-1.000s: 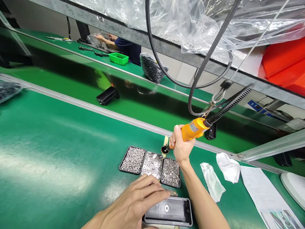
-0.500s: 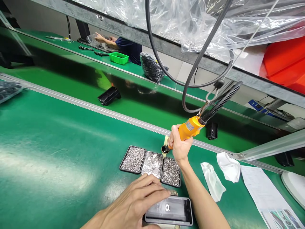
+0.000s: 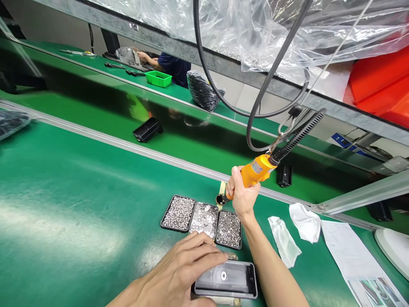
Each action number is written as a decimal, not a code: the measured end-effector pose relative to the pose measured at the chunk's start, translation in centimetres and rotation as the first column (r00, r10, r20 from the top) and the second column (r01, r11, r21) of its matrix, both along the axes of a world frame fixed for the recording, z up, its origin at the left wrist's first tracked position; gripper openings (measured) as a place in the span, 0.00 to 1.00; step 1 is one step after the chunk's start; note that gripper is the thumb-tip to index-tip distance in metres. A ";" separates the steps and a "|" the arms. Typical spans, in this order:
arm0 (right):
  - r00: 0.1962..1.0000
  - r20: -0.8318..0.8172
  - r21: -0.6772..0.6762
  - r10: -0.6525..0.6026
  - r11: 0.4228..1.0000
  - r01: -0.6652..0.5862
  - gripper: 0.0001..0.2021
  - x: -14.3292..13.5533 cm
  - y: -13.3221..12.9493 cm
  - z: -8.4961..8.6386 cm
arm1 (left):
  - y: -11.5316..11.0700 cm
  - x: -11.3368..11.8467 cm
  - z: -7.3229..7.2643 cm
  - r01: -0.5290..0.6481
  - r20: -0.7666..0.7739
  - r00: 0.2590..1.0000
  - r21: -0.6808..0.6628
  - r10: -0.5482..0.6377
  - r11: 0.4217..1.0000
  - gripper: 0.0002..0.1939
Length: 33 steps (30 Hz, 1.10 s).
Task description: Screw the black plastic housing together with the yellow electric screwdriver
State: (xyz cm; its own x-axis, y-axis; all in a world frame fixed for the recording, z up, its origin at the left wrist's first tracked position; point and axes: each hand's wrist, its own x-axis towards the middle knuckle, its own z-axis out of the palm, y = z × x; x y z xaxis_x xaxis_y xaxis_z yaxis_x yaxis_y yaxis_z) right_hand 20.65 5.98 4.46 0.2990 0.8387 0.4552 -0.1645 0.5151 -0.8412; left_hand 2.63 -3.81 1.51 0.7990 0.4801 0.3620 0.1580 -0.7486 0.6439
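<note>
My right hand point(image 3: 245, 194) is wrapped round an orange electric screwdriver point(image 3: 259, 169) that hangs from a hook and tilts down to the left. Its lower end meets a small round black cup point(image 3: 220, 199); whether the bit touches anything inside cannot be seen. My left hand point(image 3: 188, 264) grips the left end of a dark rectangular housing point(image 3: 236, 277), fingers over the far edge and thumb at the near side. On the housing's floor sits a small round metal piece point(image 3: 224, 276). Just beyond lie three black trays of small metal parts: left point(image 3: 178, 212), middle point(image 3: 203, 219) and right point(image 3: 228, 229).
White cloths point(image 3: 305, 222) and a printed sheet point(image 3: 358, 256) lie to the right. An aluminium rail point(image 3: 128, 148) borders a green conveyor belt point(image 3: 105, 119) carrying black housings point(image 3: 148, 129). Overhead, a cable point(image 3: 271, 76) loops below a shelf point(image 3: 179, 47). Across the belt a co-worker's arm point(image 3: 153, 62) shows.
The screwdriver and right hand have shifted very slightly to the right. My left hand and the housing stay practically in place. The co-worker's hand has moved a little right.
</note>
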 end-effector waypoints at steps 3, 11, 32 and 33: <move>1.000 -0.017 0.012 -0.019 1.000 0.019 0.12 0.3 -1.2 1.6 | -0.1 -0.2 -0.2 0.003 -0.014 1.000 -0.013 -0.003 1.000 0.40; 1.000 -0.005 -0.007 0.012 1.000 -0.012 0.10 1.3 -8.4 8.6 | -0.3 -0.3 -0.4 -0.019 -0.028 0.999 -0.031 0.018 0.999 0.39; 0.979 0.008 -0.146 0.204 0.969 -0.201 0.05 -1.1 -14.3 4.7 | -0.4 -0.2 -0.1 -0.017 -0.033 0.999 -0.062 0.015 0.998 0.34; 0.979 0.019 -0.144 0.205 0.969 -0.200 0.04 -1.1 -14.4 4.5 | -0.4 -0.1 -0.1 -0.019 -0.032 0.999 -0.061 0.017 0.998 0.34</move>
